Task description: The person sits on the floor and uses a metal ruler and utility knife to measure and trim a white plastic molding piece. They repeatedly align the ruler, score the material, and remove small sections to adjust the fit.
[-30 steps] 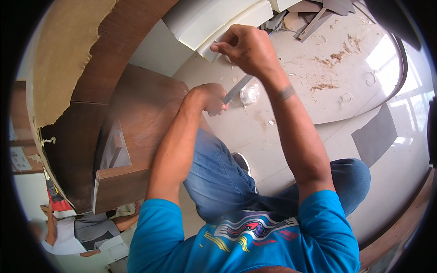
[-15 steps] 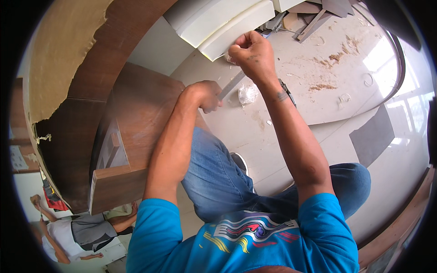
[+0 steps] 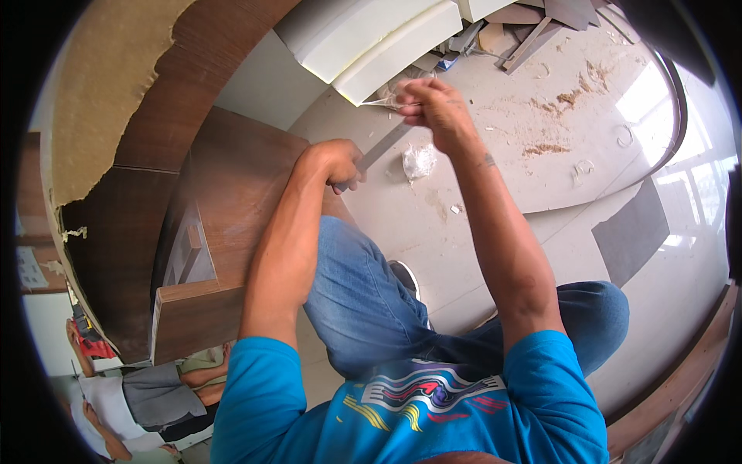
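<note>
My left hand (image 3: 340,162) is closed round a long flat grey strip (image 3: 382,147), which slants up toward my right hand. Fingers curled, my right hand (image 3: 437,108) is near the lower corner of a white drawer-like panel (image 3: 398,50). Thin clear plastic film (image 3: 379,101) stretches from that corner to my right fingertips, which seem to pinch it; they are slightly blurred. Beyond the fingers shows more crumpled clear plastic. A crumpled ball of clear plastic (image 3: 418,162) lies on the floor under the strip.
A brown wooden cabinet (image 3: 247,178) stands close on my left. Board offcuts (image 3: 533,31) are piled at the far side. Sawdust (image 3: 568,99) and scraps lie on the tiled floor, with a grey sheet (image 3: 632,232) on the right. Another person (image 3: 158,398) is at lower left.
My right hand has come down and slightly toward me, its fingers less tightly curled. The film at the panel's corner now shows stretched. My left hand has shifted slightly left with the strip.
</note>
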`<state>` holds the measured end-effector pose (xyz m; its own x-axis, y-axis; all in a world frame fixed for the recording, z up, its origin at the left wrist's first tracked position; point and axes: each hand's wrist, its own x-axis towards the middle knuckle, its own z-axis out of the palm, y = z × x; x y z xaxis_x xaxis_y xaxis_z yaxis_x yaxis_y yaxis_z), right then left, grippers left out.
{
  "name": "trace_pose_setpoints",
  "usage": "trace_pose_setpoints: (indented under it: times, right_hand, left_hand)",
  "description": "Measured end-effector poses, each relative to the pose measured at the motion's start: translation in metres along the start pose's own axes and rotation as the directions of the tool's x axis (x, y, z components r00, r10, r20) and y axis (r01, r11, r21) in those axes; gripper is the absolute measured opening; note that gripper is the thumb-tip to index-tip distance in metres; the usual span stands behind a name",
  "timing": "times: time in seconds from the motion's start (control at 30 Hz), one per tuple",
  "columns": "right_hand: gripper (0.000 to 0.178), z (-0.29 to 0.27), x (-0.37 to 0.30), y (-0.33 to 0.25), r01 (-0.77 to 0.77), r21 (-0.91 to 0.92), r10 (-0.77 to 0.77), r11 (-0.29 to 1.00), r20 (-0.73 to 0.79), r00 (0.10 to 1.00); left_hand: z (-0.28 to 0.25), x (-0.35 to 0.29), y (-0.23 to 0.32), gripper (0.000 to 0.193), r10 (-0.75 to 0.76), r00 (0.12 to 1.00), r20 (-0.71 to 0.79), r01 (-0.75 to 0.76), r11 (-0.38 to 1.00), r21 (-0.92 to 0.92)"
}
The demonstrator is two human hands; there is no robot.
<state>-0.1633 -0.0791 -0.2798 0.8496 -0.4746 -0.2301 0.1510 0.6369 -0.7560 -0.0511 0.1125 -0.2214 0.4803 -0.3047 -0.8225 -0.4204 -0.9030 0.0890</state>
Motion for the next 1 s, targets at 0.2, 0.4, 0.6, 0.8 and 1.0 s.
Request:
trace_pose_setpoints:
  times: [0.2, 0.4, 0.6, 0.8, 1.0]
  right_hand:
    - [0.038, -0.079, 0.038, -0.007, 0.295, -0.582, -0.605, 0.758, -0.459, 0.651]
    - [0.043, -0.055, -0.001, -0.023, 0.213, -0.206, -0.151, 0.955, 0.281, 0.948]
    - [0.026, -0.044, 0.010, -0.003, 0.295, -0.213, -0.232, 0.931, 0.276, 0.933]
    - [0.020, -0.019, 0.019, -0.001, 0.427, -0.122, -0.376, 0.896, 0.303, 0.876]
    - [0.021, -0.008, 0.014, -0.003, 0.401, -0.145, -0.353, 0.904, 0.276, 0.894]
  left_hand:
    - [-0.005, 0.006, -0.003, 0.016, 0.203, 0.959, -0.198, -0.205, 0.979, 0.010]
    - [0.003, 0.004, -0.004, 0.016, 0.326, 0.860, -0.391, -0.329, 0.942, 0.063]
    - [0.000, -0.012, 0.016, 0.019, 0.301, 0.824, -0.479, -0.296, 0.951, 0.088]
    - [0.005, -0.007, 0.002, 0.025, 0.380, 0.718, -0.583, -0.411, 0.908, 0.085]
    - [0.005, -0.019, 0.014, 0.032, 0.441, 0.655, -0.614, -0.421, 0.887, 0.187]
